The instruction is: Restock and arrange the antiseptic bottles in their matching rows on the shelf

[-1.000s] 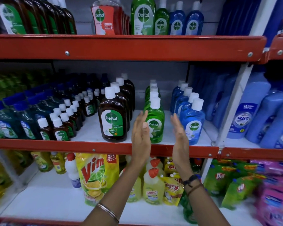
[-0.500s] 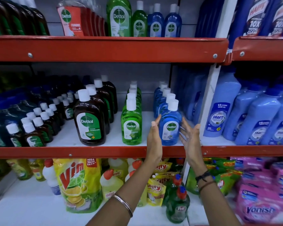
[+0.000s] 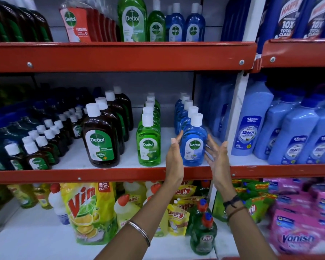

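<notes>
On the middle shelf [image 3: 105,175] stand three rows of Dettol antiseptic bottles: large brown ones [image 3: 99,139], green ones [image 3: 148,143] and blue ones [image 3: 193,143], each running back from the red front edge. My left hand [image 3: 174,156] is flat and upright against the left side of the front blue bottle. My right hand [image 3: 217,156] is spread, palm up, close to that bottle's right side. Neither hand grips it. Small brown bottles [image 3: 39,147] fill the shelf further left.
Pale blue Shakti bottles [image 3: 251,128] stand right of the white upright [image 3: 238,109]. The top shelf carries more Dettol bottles [image 3: 133,17]. Below are a Vim pouch [image 3: 86,211], yellow cleaner bottles [image 3: 128,209], green Pril bottles [image 3: 203,235] and pink Vanish packs [image 3: 300,222].
Both hands shifted right from around the green row to either side of the front blue bottle. The view also turned right.
</notes>
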{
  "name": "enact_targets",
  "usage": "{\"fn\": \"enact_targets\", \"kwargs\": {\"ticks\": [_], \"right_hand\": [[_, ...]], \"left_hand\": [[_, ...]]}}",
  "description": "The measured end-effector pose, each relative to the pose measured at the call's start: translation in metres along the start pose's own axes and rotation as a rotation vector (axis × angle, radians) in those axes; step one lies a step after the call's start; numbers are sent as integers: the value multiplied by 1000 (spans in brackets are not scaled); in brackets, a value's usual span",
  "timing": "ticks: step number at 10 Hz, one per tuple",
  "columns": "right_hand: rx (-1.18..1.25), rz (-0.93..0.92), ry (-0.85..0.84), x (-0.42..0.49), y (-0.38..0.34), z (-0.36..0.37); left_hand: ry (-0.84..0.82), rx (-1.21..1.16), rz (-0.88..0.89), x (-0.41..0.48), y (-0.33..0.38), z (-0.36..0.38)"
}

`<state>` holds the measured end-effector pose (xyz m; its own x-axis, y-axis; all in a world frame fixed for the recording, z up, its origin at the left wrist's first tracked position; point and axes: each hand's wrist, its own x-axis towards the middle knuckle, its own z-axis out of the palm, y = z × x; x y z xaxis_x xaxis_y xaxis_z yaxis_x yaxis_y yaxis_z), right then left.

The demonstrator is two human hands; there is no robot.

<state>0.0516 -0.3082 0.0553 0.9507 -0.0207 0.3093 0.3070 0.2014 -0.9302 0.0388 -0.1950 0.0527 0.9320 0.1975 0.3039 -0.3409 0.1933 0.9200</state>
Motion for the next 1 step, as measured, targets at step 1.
{"fn": "enact_targets", "kwargs": {"ticks": [1], "right_hand": [[-32, -132, 131, -18, 6, -3]], "left_hand": [[28, 24, 62, -12, 10, -4]]}}
